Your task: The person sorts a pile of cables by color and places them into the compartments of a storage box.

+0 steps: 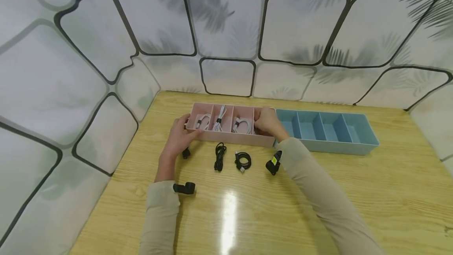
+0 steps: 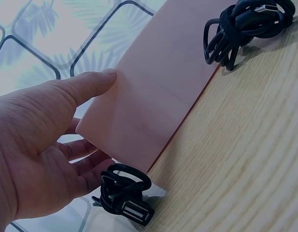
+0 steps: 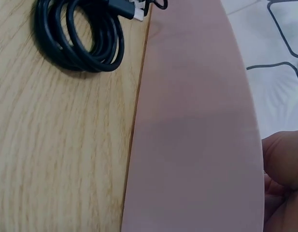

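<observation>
A pink divided box (image 1: 233, 137) stands on the table, with coiled white cables (image 1: 242, 126) in its three left compartments. My left hand (image 1: 177, 137) holds the box's left end, thumb on the front wall and fingers around the corner. My right hand (image 1: 267, 121) reaches into the rightmost compartment with bent fingers; whatever they touch or hold there is hidden behind the wall. Close by the left fingers lies a bundled black cable (image 2: 124, 193) with a USB plug. Two more black cables, a long bundle (image 1: 220, 156) and a round coil (image 1: 243, 160), lie before the box.
A blue divided box (image 1: 336, 146) stands right against the pink one, partly behind my right forearm. The wooden table (image 1: 276, 207) meets a patterned wall covering (image 1: 226, 78) behind the boxes and at the left. Each wrist wears a black camera mount (image 1: 185, 188).
</observation>
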Demonstrator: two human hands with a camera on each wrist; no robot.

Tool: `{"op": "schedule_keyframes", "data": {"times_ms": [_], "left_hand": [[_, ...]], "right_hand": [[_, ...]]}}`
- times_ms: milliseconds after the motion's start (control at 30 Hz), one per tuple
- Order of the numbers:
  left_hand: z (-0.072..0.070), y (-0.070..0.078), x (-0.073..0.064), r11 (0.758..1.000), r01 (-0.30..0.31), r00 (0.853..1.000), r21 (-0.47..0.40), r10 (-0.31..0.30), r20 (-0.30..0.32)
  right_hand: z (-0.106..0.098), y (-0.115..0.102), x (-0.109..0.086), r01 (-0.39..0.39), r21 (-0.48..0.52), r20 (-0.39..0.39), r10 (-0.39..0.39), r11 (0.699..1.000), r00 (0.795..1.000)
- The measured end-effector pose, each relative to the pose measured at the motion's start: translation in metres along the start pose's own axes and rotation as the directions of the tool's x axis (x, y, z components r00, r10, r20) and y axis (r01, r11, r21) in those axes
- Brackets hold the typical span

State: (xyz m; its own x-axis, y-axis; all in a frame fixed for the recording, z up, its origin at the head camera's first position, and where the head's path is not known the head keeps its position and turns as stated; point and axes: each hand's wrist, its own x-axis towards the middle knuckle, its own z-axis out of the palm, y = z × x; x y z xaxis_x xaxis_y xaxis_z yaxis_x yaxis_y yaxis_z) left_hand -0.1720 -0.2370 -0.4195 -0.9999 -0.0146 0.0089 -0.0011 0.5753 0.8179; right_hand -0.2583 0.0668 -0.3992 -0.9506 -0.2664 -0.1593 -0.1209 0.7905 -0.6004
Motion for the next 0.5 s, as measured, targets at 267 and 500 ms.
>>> {"op": "schedule_keyframes", "data": {"times_ms": [267, 500], "left_hand": [[-0.0007, 0.001, 0.0006, 1.0, 0.004, 1.0, -0.005, -0.005, -0.004], [-0.0009, -0.0001, 0.0008, 1.0, 0.007, 1.0, 0.005, -0.007, 0.002]], "right_hand": [[-0.002, -0.0062, 0.0008, -0.003, -0.065, 0.062, 0.007, 0.998, 0.998], [-0.0023, -0.0065, 0.0009, -0.017, -0.081, 0.07, 0.023, 0.997, 0.997]]}}
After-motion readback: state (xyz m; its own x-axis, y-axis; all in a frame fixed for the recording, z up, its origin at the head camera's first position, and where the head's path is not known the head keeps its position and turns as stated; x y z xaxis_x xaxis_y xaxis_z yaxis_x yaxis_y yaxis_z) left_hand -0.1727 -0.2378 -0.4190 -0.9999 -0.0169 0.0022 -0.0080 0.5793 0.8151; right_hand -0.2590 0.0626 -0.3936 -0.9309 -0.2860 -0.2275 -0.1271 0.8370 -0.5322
